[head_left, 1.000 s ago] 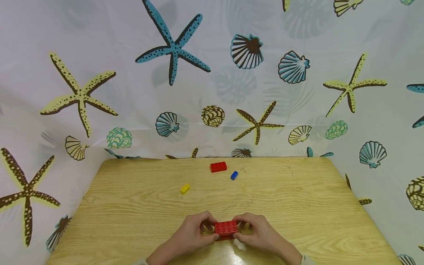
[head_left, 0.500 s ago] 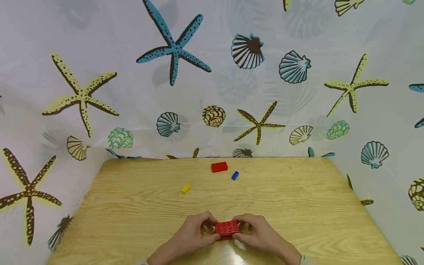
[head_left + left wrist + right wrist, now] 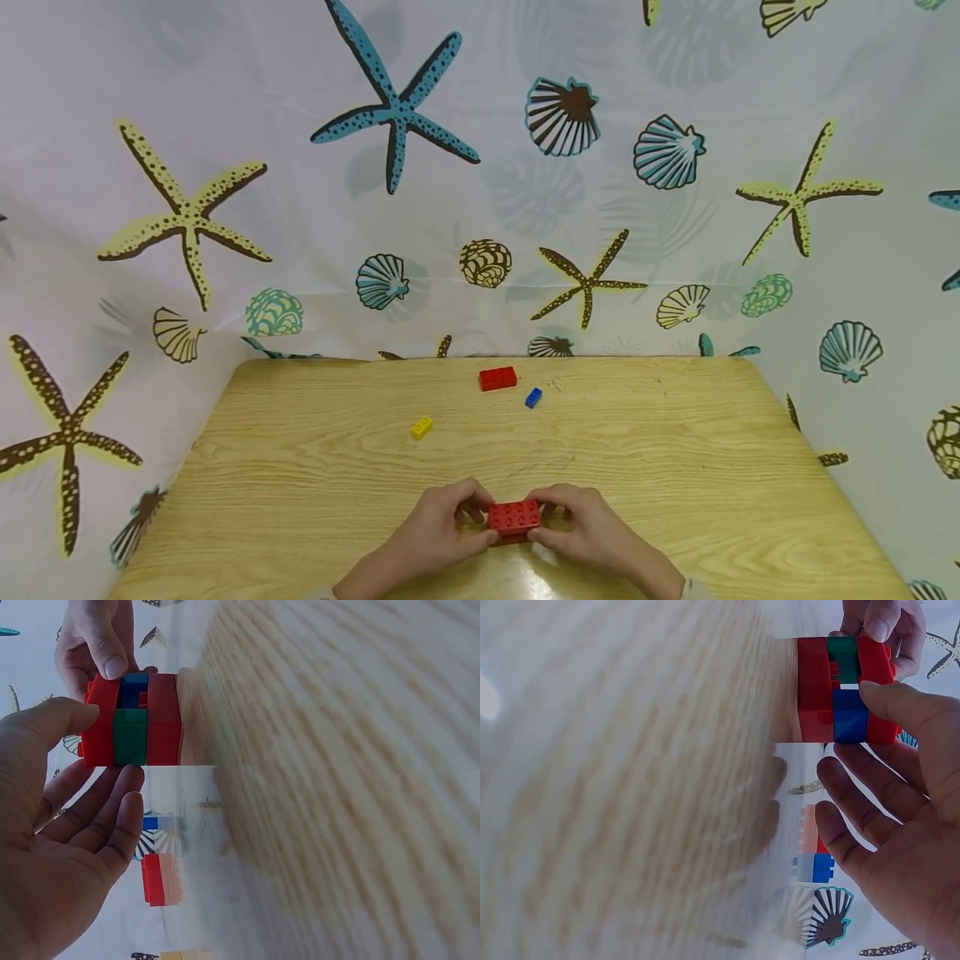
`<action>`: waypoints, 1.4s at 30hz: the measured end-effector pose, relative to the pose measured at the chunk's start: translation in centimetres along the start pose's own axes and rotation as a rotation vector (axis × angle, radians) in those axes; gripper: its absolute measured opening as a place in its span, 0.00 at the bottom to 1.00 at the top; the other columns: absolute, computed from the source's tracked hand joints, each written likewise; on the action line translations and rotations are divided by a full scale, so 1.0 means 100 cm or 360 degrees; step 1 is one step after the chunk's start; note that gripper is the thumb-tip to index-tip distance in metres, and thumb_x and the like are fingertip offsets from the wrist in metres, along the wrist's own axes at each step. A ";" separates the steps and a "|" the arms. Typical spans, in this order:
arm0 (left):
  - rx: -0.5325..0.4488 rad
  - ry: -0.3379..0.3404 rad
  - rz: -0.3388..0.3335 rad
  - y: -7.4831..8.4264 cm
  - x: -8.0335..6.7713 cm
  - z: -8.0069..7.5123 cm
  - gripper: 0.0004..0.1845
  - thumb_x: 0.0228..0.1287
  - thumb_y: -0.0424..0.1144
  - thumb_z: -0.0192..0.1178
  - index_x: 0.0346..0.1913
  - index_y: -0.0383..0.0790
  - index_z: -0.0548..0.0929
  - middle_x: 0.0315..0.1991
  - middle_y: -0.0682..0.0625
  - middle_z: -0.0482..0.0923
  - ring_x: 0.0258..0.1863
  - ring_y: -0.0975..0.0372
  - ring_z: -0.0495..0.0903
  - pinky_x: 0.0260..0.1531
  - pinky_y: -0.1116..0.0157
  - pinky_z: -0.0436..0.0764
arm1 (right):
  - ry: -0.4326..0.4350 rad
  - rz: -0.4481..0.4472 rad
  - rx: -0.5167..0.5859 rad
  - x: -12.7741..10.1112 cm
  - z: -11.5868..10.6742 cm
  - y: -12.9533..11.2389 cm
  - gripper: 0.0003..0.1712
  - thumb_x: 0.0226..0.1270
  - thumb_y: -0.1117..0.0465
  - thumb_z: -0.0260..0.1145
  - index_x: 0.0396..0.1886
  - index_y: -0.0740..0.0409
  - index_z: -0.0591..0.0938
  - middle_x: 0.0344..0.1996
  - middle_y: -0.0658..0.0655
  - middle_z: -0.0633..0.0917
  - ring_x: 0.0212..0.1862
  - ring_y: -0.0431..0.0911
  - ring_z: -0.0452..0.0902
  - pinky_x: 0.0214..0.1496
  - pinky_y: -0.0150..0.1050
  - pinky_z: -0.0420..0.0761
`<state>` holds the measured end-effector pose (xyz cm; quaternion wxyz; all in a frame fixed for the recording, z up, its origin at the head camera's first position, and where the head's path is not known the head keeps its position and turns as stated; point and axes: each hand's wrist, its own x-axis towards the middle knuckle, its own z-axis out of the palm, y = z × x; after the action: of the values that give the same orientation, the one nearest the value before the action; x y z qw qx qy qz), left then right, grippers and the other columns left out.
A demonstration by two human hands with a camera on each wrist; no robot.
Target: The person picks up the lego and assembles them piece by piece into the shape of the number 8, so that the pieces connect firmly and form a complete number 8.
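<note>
Assembled: red brick stack (image 3: 513,517) with green and blue layers, gripped between left hand (image 3: 435,532) and right hand (image 3: 588,529).
Outstanding: red brick (image 3: 498,378), blue brick (image 3: 533,397), yellow brick (image 3: 422,427), loose on counter (image 3: 300,467) beyond hands.

The surface (image 3: 300,467) is light wood with a clear grain, smooth, with a glossy patch of reflected light at the lower middle of the frame. The brick stack (image 3: 513,517) between the hands looks like hard, smooth plastic with a slight sheen, as do the red brick (image 3: 498,378), blue brick (image 3: 533,397) and yellow brick (image 3: 422,427) at centre. The printed backdrop (image 3: 480,167) filling the upper frame looks like thin, matt, faintly creased sheeting.
</note>
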<state>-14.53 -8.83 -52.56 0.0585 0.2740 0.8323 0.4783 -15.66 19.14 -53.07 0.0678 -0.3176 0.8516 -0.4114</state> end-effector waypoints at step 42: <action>0.0263 0.0558 -0.0369 -0.045 0.012 -0.045 0.16 0.67 0.37 0.73 0.56 0.41 0.87 0.43 0.50 0.89 0.44 0.59 0.86 0.43 0.62 0.82 | -0.0019 -0.0010 -0.0018 0.000 -0.002 0.000 0.20 0.72 0.52 0.74 0.59 0.51 0.86 0.46 0.49 0.91 0.44 0.44 0.86 0.43 0.34 0.82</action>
<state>-18.98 -13.44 -53.72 -0.0551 0.0930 0.8921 0.4387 -15.73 19.29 -52.97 0.0699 -0.3231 0.8525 -0.4048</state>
